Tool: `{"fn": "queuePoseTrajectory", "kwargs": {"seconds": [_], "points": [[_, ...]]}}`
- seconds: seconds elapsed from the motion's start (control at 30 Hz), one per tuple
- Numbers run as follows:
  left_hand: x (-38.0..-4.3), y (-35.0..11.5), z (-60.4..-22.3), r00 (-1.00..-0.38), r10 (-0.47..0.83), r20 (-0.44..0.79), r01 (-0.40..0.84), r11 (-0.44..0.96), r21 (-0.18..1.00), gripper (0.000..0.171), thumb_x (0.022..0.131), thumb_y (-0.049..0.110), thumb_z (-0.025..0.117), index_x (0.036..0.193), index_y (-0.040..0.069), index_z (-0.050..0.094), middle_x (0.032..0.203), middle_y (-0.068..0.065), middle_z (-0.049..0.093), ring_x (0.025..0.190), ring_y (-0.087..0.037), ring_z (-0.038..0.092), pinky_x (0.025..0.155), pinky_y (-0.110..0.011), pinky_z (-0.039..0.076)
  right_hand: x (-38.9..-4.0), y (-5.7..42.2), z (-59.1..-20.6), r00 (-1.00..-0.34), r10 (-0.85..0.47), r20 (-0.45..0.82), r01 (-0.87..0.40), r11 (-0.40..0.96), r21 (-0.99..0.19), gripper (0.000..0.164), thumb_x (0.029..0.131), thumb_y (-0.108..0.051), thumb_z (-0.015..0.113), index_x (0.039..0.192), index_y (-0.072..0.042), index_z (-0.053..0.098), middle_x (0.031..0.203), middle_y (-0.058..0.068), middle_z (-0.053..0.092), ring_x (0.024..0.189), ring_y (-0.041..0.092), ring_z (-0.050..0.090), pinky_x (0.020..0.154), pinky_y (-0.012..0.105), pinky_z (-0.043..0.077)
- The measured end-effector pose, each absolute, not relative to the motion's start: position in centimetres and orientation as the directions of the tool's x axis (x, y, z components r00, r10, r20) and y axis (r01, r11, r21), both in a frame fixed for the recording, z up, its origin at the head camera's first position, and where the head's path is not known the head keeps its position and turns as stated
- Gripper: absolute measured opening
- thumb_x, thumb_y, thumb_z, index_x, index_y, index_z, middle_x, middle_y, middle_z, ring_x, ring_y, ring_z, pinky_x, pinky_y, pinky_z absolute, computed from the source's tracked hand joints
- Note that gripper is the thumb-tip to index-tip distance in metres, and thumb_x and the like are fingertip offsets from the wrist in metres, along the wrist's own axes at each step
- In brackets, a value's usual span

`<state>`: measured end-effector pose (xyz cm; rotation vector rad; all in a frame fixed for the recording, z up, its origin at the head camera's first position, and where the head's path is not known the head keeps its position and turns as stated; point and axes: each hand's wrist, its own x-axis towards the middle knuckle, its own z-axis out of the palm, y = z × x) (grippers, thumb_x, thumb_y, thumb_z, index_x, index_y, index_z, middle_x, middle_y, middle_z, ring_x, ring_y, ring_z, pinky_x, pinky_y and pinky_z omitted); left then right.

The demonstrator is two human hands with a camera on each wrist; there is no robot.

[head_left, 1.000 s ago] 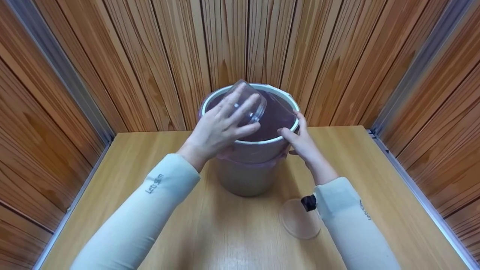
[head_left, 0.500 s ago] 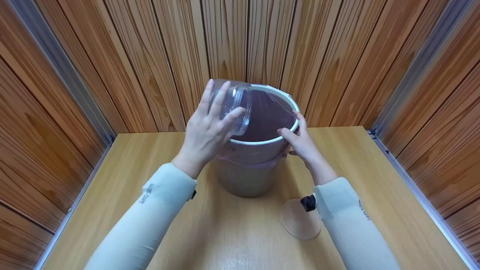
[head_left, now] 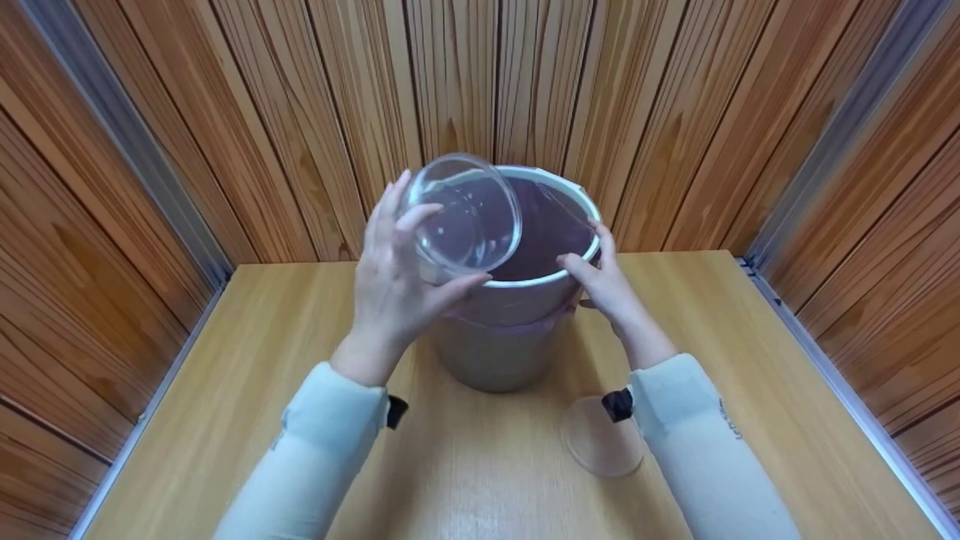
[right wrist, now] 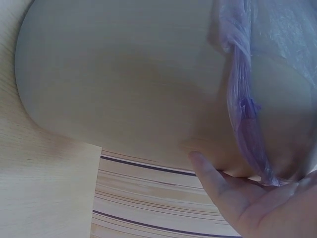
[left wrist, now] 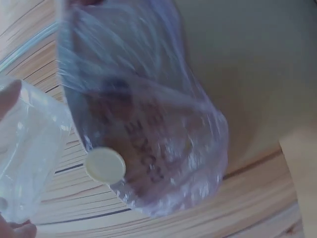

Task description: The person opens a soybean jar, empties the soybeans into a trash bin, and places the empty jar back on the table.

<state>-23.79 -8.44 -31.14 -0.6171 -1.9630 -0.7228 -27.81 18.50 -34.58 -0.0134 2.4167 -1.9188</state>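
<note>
In the head view my left hand (head_left: 390,270) grips a clear plastic jar (head_left: 469,225) by its side, thumb and fingers round it. The jar is tilted with its mouth toward me, above the left side of the trash can (head_left: 499,360). No contents show in it. In the left wrist view the jar (left wrist: 32,144) appears at the left edge beside the can's bag. My right hand (head_left: 607,281) holds the can's white rim at the right, thumb inside, fingers outside. A thin purple trash bag (head_left: 517,322) lines the can and folds over its rim.
A clear round lid (head_left: 604,436) lies on the wooden table (head_left: 480,487), near my right sleeve. Wood-panelled walls (head_left: 450,75) stand behind and at both sides. A round pale piece (left wrist: 105,165) shows on the can's outside in the left wrist view.
My left hand has turned the jar from tipped down into the can, through sideways, to mouth facing me, and moved slightly left. The right hand has stayed on the rim.
</note>
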Motion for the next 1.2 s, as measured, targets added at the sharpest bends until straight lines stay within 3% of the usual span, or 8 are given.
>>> {"fn": "queuePoseTrajectory", "kwargs": {"seconds": [0.27,0.47,0.87,1.03,1.2], "points": [[-21.1,-7.7,-33.5,-0.486,-0.030,0.874,0.723,0.549,0.420,0.097,0.057,0.049,0.093,0.131,0.015,0.041,0.151,-0.017,0.042,0.137,-0.032,0.039,0.113,-0.049,0.036,-27.8,18.4,-34.4,-0.999,-0.040,-0.035,0.026,0.224,-0.974,0.087,0.090,-0.033,0.056,0.158,-0.031,0.001,0.164,0.020,0.005,0.145,0.045,0.023,0.104,0.069,0.039],[-18.9,-6.7,-35.4,-0.534,-0.072,0.843,0.717,0.490,0.496,0.100,0.055,0.045,0.095,0.133,0.016,0.039,0.152,-0.013,0.041,0.130,-0.027,0.036,0.106,-0.049,0.038,-27.8,18.3,-34.6,-0.999,-0.044,-0.030,0.019,0.231,-0.973,0.087,0.090,-0.033,0.056,0.158,-0.030,0.001,0.164,0.018,0.001,0.146,0.044,0.021,0.104,0.068,0.039],[-15.7,-5.9,-38.4,-0.536,-0.072,0.841,0.742,0.435,0.510,0.096,0.059,0.048,0.093,0.129,0.009,0.041,0.153,-0.015,0.043,0.123,-0.025,0.041,0.103,-0.038,0.042,-27.9,18.3,-34.6,-0.999,-0.039,-0.028,0.019,0.220,-0.975,0.087,0.090,-0.032,0.056,0.158,-0.030,0.002,0.164,0.019,0.002,0.145,0.046,0.022,0.104,0.068,0.040],[-14.8,-5.7,-40.3,-0.610,-0.108,0.785,0.683,0.430,0.590,0.097,0.056,0.047,0.094,0.128,0.008,0.043,0.150,-0.013,0.045,0.125,-0.023,0.045,0.106,-0.033,0.040,-27.9,18.5,-34.7,-0.999,-0.034,-0.027,0.018,0.239,-0.971,0.086,0.090,-0.034,0.056,0.158,-0.030,0.002,0.164,0.018,0.002,0.146,0.045,0.019,0.105,0.069,0.037],[-14.1,-5.3,-42.5,-0.680,-0.135,0.721,0.622,0.414,0.665,0.099,0.052,0.046,0.096,0.127,0.006,0.045,0.149,-0.012,0.046,0.127,-0.023,0.047,0.109,-0.035,0.039,-27.9,18.6,-34.7,-0.999,-0.035,-0.025,0.015,0.243,-0.970,0.086,0.091,-0.035,0.055,0.158,-0.030,0.002,0.164,0.017,0.002,0.147,0.045,0.018,0.105,0.071,0.036]]}}
